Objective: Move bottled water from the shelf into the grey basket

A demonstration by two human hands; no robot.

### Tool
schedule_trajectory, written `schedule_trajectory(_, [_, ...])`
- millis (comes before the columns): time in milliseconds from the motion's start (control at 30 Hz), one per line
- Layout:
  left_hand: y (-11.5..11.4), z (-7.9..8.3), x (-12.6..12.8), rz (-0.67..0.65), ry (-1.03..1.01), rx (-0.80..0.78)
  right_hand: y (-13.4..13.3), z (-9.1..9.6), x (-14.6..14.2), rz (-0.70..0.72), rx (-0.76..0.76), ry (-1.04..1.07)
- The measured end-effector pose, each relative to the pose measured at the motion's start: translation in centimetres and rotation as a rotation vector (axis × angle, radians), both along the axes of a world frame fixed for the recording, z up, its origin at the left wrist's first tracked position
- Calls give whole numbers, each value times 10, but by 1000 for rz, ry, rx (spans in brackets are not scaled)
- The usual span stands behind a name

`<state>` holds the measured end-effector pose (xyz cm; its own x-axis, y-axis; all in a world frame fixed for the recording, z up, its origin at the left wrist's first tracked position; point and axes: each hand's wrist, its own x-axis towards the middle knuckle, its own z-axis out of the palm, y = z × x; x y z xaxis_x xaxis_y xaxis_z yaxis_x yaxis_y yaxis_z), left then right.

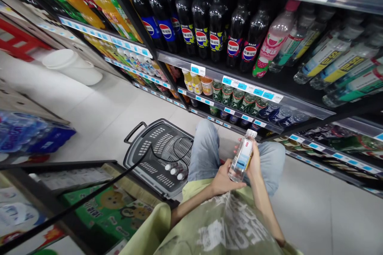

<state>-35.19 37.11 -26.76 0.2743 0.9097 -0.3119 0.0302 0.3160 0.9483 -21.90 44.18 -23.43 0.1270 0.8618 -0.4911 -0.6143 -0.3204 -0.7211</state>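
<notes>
A clear drink bottle [241, 159] with a white cap and a blue-and-white label is held in front of my lap, tilted slightly to the right. My left hand [224, 177] grips it near the base from the left. Around its right side wraps my right hand [253, 161], with fingertips showing behind the bottle. To my left on the floor lies a dark grey shopping basket [158, 139]. Several white-capped bottles [177, 170] rest inside that basket, along with a black cable.
Shelves of drinks stand ahead, with dark cola bottles [215, 28], a pink bottle [277, 38] and clear bottles [326, 59] on the upper level. A white bucket [72, 65] and blue-wrapped packs [32, 131] are at left. A display of boxes [110, 207] stands close by my left arm.
</notes>
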Motion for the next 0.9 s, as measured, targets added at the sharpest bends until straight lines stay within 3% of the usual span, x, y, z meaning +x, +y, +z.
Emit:
schedule_trajectory(133, [0,-4,-3,-37,-54,20,0,1,1,-20,27,32])
schedule_trajectory(367, [-4,-11,-4,-115,-445,-130,-1,7,5,-16,58,116])
schedule_trajectory(667, [-3,-11,-5,-147,-508,-163,-2,7,7,-21,52,168])
schedule_trajectory(733, [-2,-16,-7,-210,-594,-233,-3,5,8,-51,29,206])
schedule_trajectory(900, [0,-22,-11,-326,-843,-590,1,0,7,-107,36,379])
